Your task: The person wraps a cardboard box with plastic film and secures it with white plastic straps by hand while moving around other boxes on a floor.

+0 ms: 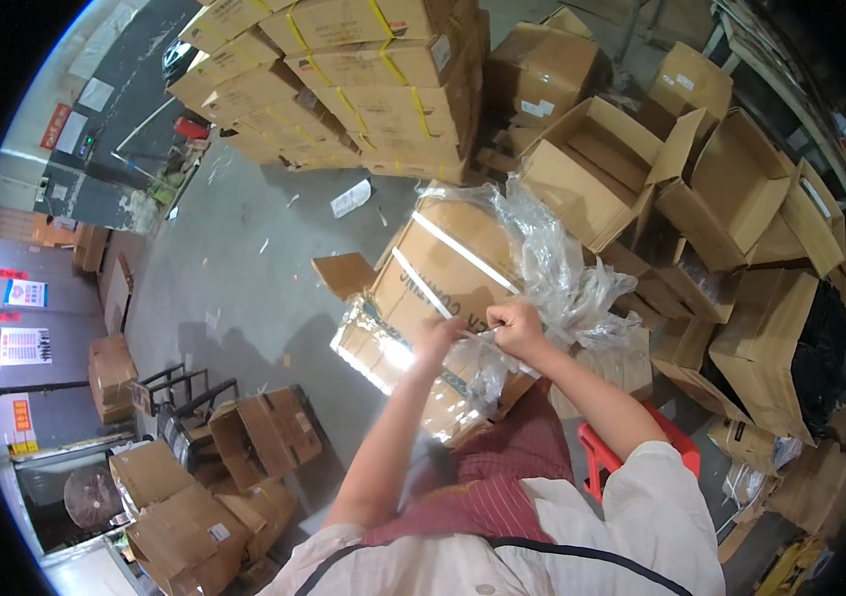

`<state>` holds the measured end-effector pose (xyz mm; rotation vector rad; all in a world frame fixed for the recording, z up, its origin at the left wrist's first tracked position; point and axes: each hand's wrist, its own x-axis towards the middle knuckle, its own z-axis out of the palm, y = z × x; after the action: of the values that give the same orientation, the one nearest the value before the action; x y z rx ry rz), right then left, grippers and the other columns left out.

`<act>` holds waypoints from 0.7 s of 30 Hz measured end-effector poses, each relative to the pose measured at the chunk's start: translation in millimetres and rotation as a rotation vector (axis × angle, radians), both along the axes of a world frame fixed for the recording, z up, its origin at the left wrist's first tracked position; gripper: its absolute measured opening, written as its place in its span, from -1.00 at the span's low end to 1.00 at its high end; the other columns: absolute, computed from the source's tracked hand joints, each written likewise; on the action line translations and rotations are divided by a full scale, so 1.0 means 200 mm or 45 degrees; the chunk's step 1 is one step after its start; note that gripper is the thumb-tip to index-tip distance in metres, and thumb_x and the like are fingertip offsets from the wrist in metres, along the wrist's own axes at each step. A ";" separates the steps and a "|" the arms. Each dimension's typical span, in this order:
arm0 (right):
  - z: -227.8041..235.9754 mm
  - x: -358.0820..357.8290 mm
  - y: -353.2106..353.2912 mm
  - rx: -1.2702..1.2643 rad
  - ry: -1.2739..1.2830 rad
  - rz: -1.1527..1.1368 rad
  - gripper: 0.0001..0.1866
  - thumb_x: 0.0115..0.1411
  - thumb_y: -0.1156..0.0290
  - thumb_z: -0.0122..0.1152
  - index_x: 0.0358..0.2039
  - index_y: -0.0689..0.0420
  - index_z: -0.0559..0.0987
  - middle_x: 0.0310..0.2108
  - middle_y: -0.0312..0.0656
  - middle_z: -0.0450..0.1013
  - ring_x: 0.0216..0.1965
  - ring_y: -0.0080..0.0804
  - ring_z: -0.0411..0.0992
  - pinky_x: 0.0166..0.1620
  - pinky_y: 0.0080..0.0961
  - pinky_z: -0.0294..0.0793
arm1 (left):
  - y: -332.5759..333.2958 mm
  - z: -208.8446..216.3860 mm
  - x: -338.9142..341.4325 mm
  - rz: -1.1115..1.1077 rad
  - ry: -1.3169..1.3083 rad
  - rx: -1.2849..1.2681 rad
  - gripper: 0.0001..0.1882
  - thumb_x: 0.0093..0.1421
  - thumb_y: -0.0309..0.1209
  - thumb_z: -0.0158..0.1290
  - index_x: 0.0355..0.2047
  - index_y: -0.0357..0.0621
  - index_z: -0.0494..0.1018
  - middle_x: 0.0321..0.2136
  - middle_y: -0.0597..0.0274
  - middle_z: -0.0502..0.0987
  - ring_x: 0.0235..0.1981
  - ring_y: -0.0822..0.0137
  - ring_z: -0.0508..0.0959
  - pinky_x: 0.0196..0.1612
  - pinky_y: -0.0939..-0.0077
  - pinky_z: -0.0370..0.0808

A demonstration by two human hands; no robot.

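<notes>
A large cardboard box (483,233) stands tilted in front of me, with two white packing straps (423,281) across it. Clear plastic film (552,238) is bunched along its far right side, and more shiny film wraps its near left part. My left hand (437,340) is closed at the near end of one strap, low on the box. Just to its right, my right hand (518,328) is a fist, with a whitish strip running between the two hands. The fingertips of both are partly hidden.
Stacked cartons with yellow straps (383,89) rise at the back. Open cardboard boxes (602,164) crowd the right side. A red plastic stool (676,437) is beside my right arm. More cartons (185,517) sit at the lower left, near a dark metal frame (185,402). A paper sheet (351,199) lies on the floor.
</notes>
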<state>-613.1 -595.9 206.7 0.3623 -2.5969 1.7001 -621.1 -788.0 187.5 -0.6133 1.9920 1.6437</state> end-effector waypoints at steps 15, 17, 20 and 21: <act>0.18 0.10 -0.02 0.579 0.409 0.057 -0.74 -0.31 0.48 0.13 -0.50 0.10 0.36 -0.66 -0.15 0.40 -0.57 -0.20 0.42 -0.44 -0.37 0.40 | -0.01 0.28 -0.01 -0.601 0.256 -1.134 -0.57 0.08 -0.14 0.00 -0.27 -0.29 0.52 -0.30 -0.21 0.55 -0.23 -0.08 0.55 -0.13 0.17 0.44; 0.19 0.04 -0.11 0.892 0.659 0.387 -0.71 -0.30 0.46 0.14 -0.44 0.09 0.39 -0.65 -0.14 0.43 -0.52 -0.15 0.45 -0.35 -0.27 0.45 | -0.02 0.22 -0.02 -0.922 0.416 -1.172 -0.56 0.08 -0.17 -0.03 -0.16 -0.28 0.47 -0.24 -0.23 0.53 -0.20 -0.11 0.52 -0.06 0.11 0.39; 0.22 -0.07 -0.17 0.830 0.395 0.422 -0.76 -0.23 0.40 0.16 -0.44 0.10 0.48 -0.57 -0.09 0.48 -0.38 -0.05 0.49 -0.29 -0.19 0.48 | 0.01 0.20 0.03 -0.645 0.489 -1.034 -0.58 0.07 -0.20 -0.02 -0.18 -0.31 0.46 -0.27 -0.23 0.54 -0.25 -0.15 0.51 -0.01 0.04 0.33; 0.23 -0.12 -0.17 0.700 0.187 0.387 -0.80 -0.22 0.39 0.16 -0.48 0.12 0.50 -0.56 -0.05 0.48 -0.36 -0.04 0.50 -0.29 -0.16 0.49 | 0.00 0.20 0.04 -0.652 0.496 -1.037 -0.58 0.07 -0.20 -0.02 -0.18 -0.31 0.46 -0.27 -0.23 0.54 -0.25 -0.15 0.51 -0.01 0.04 0.33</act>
<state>-637.1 -630.9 253.5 0.8911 -2.9665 0.9201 -613.5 -788.3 227.1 0.0039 2.8013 0.6408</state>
